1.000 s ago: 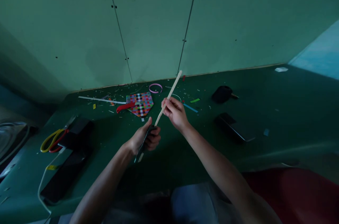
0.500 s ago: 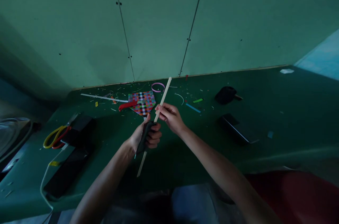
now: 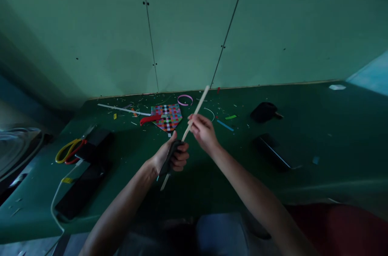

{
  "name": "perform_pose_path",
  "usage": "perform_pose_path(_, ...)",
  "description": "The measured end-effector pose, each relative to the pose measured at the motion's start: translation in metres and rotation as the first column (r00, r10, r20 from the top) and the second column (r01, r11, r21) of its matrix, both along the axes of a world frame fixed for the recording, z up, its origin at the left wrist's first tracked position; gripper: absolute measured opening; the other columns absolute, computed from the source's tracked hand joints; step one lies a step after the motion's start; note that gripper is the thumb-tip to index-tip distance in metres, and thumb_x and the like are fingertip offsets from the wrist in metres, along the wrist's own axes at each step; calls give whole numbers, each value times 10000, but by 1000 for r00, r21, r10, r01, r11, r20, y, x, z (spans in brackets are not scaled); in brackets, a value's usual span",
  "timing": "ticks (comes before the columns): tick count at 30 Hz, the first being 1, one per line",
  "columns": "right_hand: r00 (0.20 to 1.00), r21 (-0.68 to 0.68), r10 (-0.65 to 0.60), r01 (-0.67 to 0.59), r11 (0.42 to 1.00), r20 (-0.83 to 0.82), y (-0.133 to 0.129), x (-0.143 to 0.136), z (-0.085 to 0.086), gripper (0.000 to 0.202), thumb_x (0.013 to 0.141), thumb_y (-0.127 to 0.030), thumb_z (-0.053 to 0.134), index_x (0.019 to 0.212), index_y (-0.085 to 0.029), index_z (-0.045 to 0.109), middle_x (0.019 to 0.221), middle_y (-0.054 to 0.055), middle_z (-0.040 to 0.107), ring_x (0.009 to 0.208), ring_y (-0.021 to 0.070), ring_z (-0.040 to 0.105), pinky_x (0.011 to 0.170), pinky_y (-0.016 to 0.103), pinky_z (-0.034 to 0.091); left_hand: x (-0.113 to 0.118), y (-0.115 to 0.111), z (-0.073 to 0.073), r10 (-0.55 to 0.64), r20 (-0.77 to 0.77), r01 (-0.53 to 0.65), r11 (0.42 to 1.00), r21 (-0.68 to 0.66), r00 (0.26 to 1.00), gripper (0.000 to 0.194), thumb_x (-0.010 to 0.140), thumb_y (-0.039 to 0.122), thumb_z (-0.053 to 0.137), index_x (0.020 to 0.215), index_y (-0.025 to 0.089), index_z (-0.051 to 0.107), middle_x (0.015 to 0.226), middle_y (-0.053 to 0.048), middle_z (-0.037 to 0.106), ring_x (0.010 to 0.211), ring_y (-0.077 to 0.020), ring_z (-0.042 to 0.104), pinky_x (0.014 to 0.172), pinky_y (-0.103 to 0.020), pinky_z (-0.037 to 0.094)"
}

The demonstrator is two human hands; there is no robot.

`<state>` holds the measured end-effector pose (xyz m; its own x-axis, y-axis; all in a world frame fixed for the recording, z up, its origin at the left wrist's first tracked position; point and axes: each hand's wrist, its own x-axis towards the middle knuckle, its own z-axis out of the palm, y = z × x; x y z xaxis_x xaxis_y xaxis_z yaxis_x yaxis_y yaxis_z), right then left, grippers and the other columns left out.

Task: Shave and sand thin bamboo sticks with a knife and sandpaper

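Note:
My left hand [image 3: 174, 157] is closed around a dark cloth [image 3: 170, 158], which wraps a long pale stick [image 3: 198, 106]. The stick's lower end sticks out below that fist. My right hand [image 3: 201, 127] pinches the stick above the cloth, between thumb and fingers. Just beyond my hands lies a colourful woven piece [image 3: 171, 120] with a pointed lower corner. A red-handled knife [image 3: 150, 119] rests across it. One long pale strip [image 3: 123, 109] reaches left from the woven piece.
Yellow and red scissors [image 3: 70, 150] lie at the left beside black boxes [image 3: 81, 189] and a white cable [image 3: 53, 201]. A dark pouch [image 3: 264, 112] and a phone-like device [image 3: 275, 153] are at the right. Paper scraps [image 3: 225, 125] litter the back of the green table [image 3: 321, 139].
The stick has shifted up through my left fist, so less shows below it. My right hand has moved up and right with it. The whole view has shifted slightly.

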<state>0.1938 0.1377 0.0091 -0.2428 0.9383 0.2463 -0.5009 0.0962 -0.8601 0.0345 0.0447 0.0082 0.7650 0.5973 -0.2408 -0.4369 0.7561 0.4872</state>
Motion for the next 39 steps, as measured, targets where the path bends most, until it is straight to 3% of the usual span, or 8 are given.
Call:
perform_pose_path(4, 979, -1, -183, 183, 983, -87, 17, 17, 7, 259, 794, -456, 842, 840, -223, 740, 678, -35, 551, 494, 75, 265, 473, 266, 261, 7, -1, -3, -93, -41, 92, 995, -26, 995, 615, 901, 784, 530, 738, 228, 325, 600, 88, 211, 448, -70, 109, 405, -190, 85)
perform_pose_path(11, 972, -15, 168, -168, 986, 166, -18, -16, -11, 305, 867, -489, 793, 874, -185, 788, 614, -31, 524, 491, 80, 303, 475, 269, 228, -6, 2, 1, 67, -24, -67, 998, -11, 997, 619, 914, 789, 499, 728, 231, 305, 570, 93, 185, 447, -77, 97, 396, -193, 94)
perform_pose_path(17, 993, 35, -91, 94, 995, -77, 22, 18, 3, 247, 781, -439, 866, 836, -215, 776, 697, -18, 591, 504, 69, 274, 476, 253, 236, 5, -2, -5, -80, -33, 79, 997, -16, 996, 632, 887, 806, 525, 738, 229, 317, 595, 93, 195, 449, -68, 100, 398, -182, 95)
perform_pose_path(23, 960, -29, 191, -189, 982, 205, -17, -11, -18, 294, 865, -496, 790, 853, -202, 782, 691, 1, 623, 582, 121, 470, 519, 265, 332, -4, 2, 0, 66, -38, -65, 998, 16, 997, 629, 903, 805, 498, 735, 232, 301, 567, 101, 177, 444, -71, 84, 387, -179, 104)
perform_pose_path(26, 973, 7, 143, -147, 989, 182, -23, -16, -15, 267, 856, -464, 807, 854, -198, 791, 766, 18, 669, 608, 115, 477, 553, 269, 358, -7, 4, 6, 81, -30, -80, 996, 31, 996, 622, 913, 802, 481, 738, 232, 303, 571, 100, 178, 443, -73, 89, 387, -178, 111)
perform_pose_path(30, 992, 19, -123, 124, 992, -13, 12, 13, 2, 266, 798, -456, 848, 786, -217, 732, 687, -17, 597, 508, 88, 318, 474, 264, 275, 5, -1, 2, -2, -78, 4, 1000, 31, 997, 644, 889, 840, 467, 740, 231, 317, 584, 95, 191, 447, -70, 109, 389, -175, 123)
perform_pose_path(34, 980, 15, -194, 195, 981, -55, 34, 31, 4, 238, 851, -444, 808, 820, -228, 712, 651, -45, 499, 507, 92, 295, 470, 255, 276, 15, -6, -8, -69, -124, 72, 997, 21, 990, 673, 871, 884, 402, 727, 233, 312, 578, 94, 184, 443, -70, 94, 374, -175, 97)
perform_pose_path(39, 982, -18, 144, -143, 990, 125, -9, -5, -19, 335, 856, -522, 799, 843, -192, 745, 618, -44, 492, 521, 93, 368, 508, 257, 301, 2, -1, -3, 37, -96, -35, 999, 20, 995, 662, 878, 864, 439, 728, 234, 300, 570, 98, 184, 448, -71, 90, 378, -176, 127)
